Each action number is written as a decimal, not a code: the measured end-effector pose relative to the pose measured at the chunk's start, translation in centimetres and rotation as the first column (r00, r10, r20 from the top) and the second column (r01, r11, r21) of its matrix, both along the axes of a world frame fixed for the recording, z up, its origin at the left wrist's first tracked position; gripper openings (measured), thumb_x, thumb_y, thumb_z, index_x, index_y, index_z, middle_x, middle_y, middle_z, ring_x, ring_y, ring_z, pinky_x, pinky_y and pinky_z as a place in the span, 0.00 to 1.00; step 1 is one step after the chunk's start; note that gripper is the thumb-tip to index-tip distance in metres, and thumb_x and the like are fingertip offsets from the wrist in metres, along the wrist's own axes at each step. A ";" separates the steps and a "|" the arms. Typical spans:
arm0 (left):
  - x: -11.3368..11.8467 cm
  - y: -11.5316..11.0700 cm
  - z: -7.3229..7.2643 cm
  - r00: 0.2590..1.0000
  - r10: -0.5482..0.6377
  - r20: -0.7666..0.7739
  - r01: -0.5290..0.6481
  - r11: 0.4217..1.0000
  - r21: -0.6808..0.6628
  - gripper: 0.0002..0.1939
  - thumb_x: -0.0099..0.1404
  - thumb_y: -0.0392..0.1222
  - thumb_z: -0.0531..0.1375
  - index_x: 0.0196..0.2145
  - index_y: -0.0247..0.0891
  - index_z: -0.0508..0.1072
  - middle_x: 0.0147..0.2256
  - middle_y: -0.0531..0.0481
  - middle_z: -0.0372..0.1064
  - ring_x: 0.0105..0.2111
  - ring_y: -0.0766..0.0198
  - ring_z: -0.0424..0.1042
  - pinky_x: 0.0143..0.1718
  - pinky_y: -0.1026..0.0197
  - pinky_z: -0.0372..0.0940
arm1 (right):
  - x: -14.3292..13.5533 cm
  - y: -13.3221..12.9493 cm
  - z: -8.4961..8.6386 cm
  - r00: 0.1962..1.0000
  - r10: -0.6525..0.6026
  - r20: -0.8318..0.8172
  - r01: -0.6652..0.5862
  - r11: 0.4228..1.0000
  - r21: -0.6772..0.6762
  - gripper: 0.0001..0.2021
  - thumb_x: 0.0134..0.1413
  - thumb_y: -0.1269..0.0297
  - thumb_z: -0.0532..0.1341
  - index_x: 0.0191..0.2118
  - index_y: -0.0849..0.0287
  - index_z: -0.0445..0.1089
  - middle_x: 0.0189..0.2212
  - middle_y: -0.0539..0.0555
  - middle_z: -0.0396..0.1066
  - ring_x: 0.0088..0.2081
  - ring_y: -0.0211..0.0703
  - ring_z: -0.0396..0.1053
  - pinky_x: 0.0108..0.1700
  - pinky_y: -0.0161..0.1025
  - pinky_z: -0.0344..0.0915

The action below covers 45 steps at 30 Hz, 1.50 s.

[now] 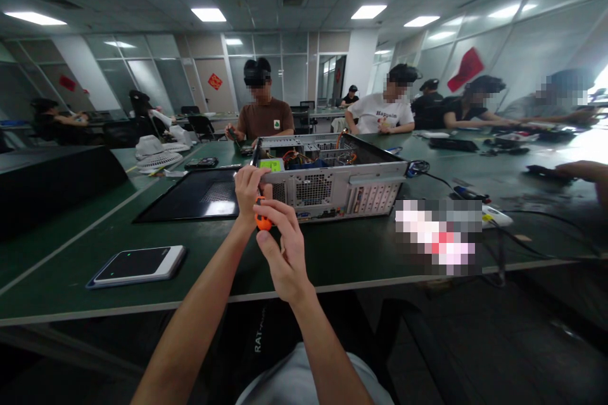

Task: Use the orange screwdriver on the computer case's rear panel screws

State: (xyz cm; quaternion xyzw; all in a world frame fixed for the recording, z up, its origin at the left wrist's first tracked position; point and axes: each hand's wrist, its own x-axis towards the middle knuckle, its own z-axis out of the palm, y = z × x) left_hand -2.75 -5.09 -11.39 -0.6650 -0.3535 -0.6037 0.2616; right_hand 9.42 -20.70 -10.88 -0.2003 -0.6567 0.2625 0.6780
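Note:
A computer case [370, 178] lies on its side on the green table, its top side open and its rear panel facing me. My left hand [247, 193] is closed over the case's left rear corner, next to a yellow-green label [272, 166]. Just below it, my right hand [287, 247] grips the orange and black handle of a screwdriver [263, 220] between thumb and fingers. The handle points back toward me, and its far end is against the left end of the rear panel. The tip is hidden behind my hands.
Left of the case lies a black side panel [190, 195]. A white device with a dark screen [137, 264] rests near the front edge. A blurred-out item [439, 234] and a white power strip [498, 215] with cables are to the right. Several people work around the tables.

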 end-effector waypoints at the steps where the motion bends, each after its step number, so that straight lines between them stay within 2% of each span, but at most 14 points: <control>1: 0.0 0.1 0.0 1.000 0.006 -0.004 -0.006 1.000 0.007 0.14 0.63 0.34 0.53 0.43 0.39 0.75 0.38 0.44 0.69 0.43 0.53 0.69 0.49 0.52 0.64 | -0.1 0.0 -0.1 1.000 -0.019 0.001 0.019 1.000 -0.003 0.14 0.66 0.56 0.62 0.54 0.48 0.76 0.55 0.56 0.67 0.57 0.47 0.69 0.63 0.48 0.66; 5: 0.1 0.4 0.1 0.999 0.036 0.000 -0.036 0.998 0.041 0.16 0.59 0.30 0.53 0.42 0.39 0.75 0.36 0.45 0.69 0.42 0.54 0.69 0.48 0.52 0.64 | -0.7 0.3 -0.4 0.995 -0.099 0.011 0.099 0.995 -0.014 0.09 0.60 0.57 0.68 0.45 0.48 0.80 0.48 0.54 0.65 0.49 0.43 0.71 0.55 0.43 0.71; 10: 0.1 0.6 0.0 0.998 0.065 0.011 -0.065 0.998 0.002 0.18 0.57 0.29 0.53 0.41 0.41 0.75 0.36 0.45 0.70 0.42 0.54 0.70 0.47 0.52 0.65 | -1.3 0.3 -0.7 0.993 -0.088 -0.079 0.086 0.996 -0.017 0.19 0.56 0.59 0.71 0.52 0.51 0.72 0.46 0.54 0.71 0.48 0.45 0.72 0.53 0.45 0.71; 14: 0.1 0.8 0.0 0.999 0.040 0.025 -0.040 0.999 0.007 0.19 0.56 0.28 0.53 0.41 0.40 0.76 0.36 0.46 0.70 0.42 0.54 0.70 0.47 0.52 0.65 | -1.1 0.1 -0.7 0.994 -0.107 -0.038 0.107 0.994 -0.017 0.12 0.55 0.60 0.71 0.45 0.52 0.76 0.48 0.55 0.70 0.50 0.46 0.72 0.53 0.45 0.71; 17: 0.0 0.7 -0.1 0.999 0.027 0.027 -0.027 1.000 -0.003 0.18 0.58 0.29 0.52 0.41 0.40 0.75 0.36 0.45 0.69 0.43 0.53 0.70 0.48 0.51 0.64 | -1.0 0.0 -0.7 0.995 -0.102 -0.003 0.102 0.995 -0.011 0.12 0.57 0.61 0.70 0.47 0.50 0.77 0.48 0.54 0.68 0.39 0.39 0.71 0.43 0.40 0.73; 20: 0.0 0.4 -0.2 1.000 0.024 0.012 -0.024 0.999 -0.022 0.15 0.61 0.33 0.53 0.42 0.39 0.75 0.37 0.44 0.69 0.44 0.52 0.69 0.49 0.50 0.64 | -1.0 0.0 -1.0 0.998 -0.045 -0.031 0.045 0.999 -0.012 0.19 0.59 0.62 0.68 0.55 0.50 0.71 0.48 0.54 0.69 0.31 0.34 0.67 0.34 0.36 0.71; 22: 0.0 0.2 -0.2 1.000 0.022 0.004 -0.022 0.999 -0.030 0.13 0.63 0.36 0.53 0.42 0.39 0.75 0.37 0.44 0.69 0.45 0.52 0.68 0.49 0.50 0.64 | -1.0 0.0 -1.0 0.999 -0.013 -0.051 0.012 1.000 -0.009 0.19 0.61 0.62 0.66 0.57 0.51 0.68 0.51 0.55 0.71 0.36 0.37 0.71 0.36 0.37 0.72; 24: 0.0 -0.1 -0.1 1.000 0.014 0.001 -0.014 0.999 -0.030 0.12 0.65 0.38 0.53 0.42 0.40 0.75 0.38 0.44 0.69 0.44 0.52 0.68 0.49 0.50 0.64 | -0.9 -0.1 -1.0 0.999 0.010 -0.032 -0.011 1.000 -0.002 0.15 0.65 0.62 0.63 0.56 0.51 0.68 0.55 0.57 0.71 0.48 0.44 0.74 0.45 0.41 0.74; 26: 0.0 -0.4 0.0 1.000 -0.005 -0.004 0.005 1.000 -0.019 0.11 0.67 0.39 0.53 0.42 0.40 0.74 0.38 0.44 0.68 0.44 0.52 0.68 0.49 0.50 0.64 | -0.8 -0.3 -0.9 1.000 -0.008 0.009 0.008 1.000 0.005 0.13 0.67 0.61 0.60 0.55 0.50 0.69 0.58 0.57 0.68 0.59 0.48 0.69 0.57 0.46 0.71; 28: 0.1 -0.6 0.2 1.000 -0.024 -0.001 0.024 1.000 -0.010 0.11 0.67 0.38 0.53 0.43 0.40 0.74 0.38 0.44 0.69 0.44 0.52 0.68 0.49 0.50 0.64 | -0.6 -0.6 -0.7 0.998 -0.059 0.036 0.059 0.998 0.009 0.14 0.69 0.60 0.58 0.57 0.47 0.70 0.59 0.57 0.65 0.62 0.49 0.65 0.64 0.51 0.66; 31: 0.2 -0.6 0.2 0.999 -0.038 0.013 0.038 0.999 -0.019 0.12 0.65 0.35 0.54 0.43 0.40 0.74 0.39 0.44 0.69 0.45 0.52 0.68 0.50 0.50 0.64 | -0.6 -0.7 -0.7 0.993 -0.111 0.047 0.111 0.994 0.011 0.16 0.67 0.58 0.60 0.59 0.46 0.71 0.57 0.57 0.63 0.62 0.49 0.63 0.67 0.52 0.63; 36: 0.3 0.3 -0.2 0.999 -0.014 0.052 0.015 1.000 -0.019 0.17 0.60 0.29 0.53 0.43 0.41 0.75 0.38 0.45 0.69 0.44 0.53 0.69 0.50 0.50 0.64 | -1.0 -0.2 -1.0 0.992 -0.120 0.042 0.120 0.993 0.009 0.10 0.64 0.57 0.65 0.50 0.46 0.78 0.50 0.55 0.65 0.54 0.46 0.70 0.59 0.46 0.70; 41: 0.1 1.3 -0.5 0.998 -0.009 0.057 0.008 1.000 0.015 0.18 0.58 0.29 0.54 0.42 0.41 0.76 0.37 0.45 0.69 0.42 0.53 0.69 0.50 0.50 0.63 | -1.0 0.1 -0.8 0.996 -0.085 -0.029 0.086 0.996 0.034 0.18 0.57 0.60 0.71 0.53 0.48 0.73 0.48 0.54 0.74 0.51 0.46 0.72 0.56 0.47 0.71; 45: 0.0 1.1 -0.4 0.999 0.005 0.046 -0.006 1.000 0.021 0.18 0.59 0.28 0.53 0.42 0.41 0.76 0.38 0.46 0.69 0.43 0.54 0.69 0.49 0.51 0.64 | -0.5 0.0 -0.7 0.995 -0.101 -0.005 0.101 0.994 0.039 0.12 0.58 0.63 0.70 0.48 0.49 0.77 0.51 0.54 0.72 0.53 0.46 0.72 0.57 0.46 0.70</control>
